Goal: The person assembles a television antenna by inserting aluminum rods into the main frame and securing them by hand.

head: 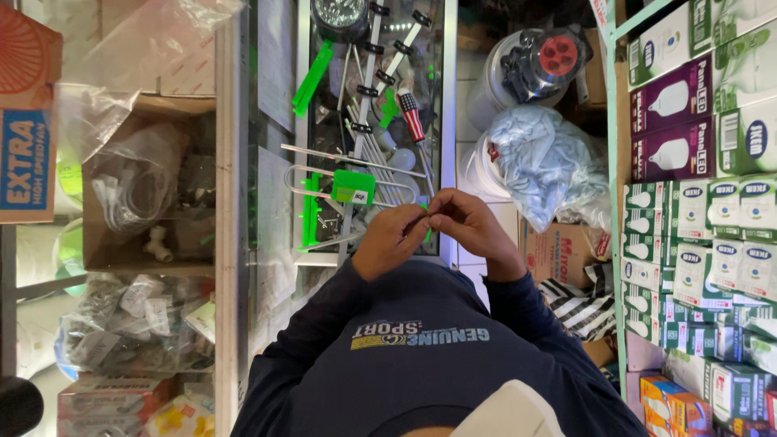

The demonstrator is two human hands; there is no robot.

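Tiny green part (426,212), mostly hidden, pinched btwn both hands' fingertips, over glass counter (441,121)

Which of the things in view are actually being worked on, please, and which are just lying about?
In hand: left hand and right hand, fingers pinching a small green piece, too small to identify.

Lying about: striped-handle screwdriver, green tag, light-bulb boxes, bagged blue items.

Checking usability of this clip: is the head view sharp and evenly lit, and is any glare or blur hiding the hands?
Head view: evenly lit and mostly sharp; left hand and right hand show clearly, though the tiny item pinched between them is unreadable; reflections on the glass counter; edges bend slightly.
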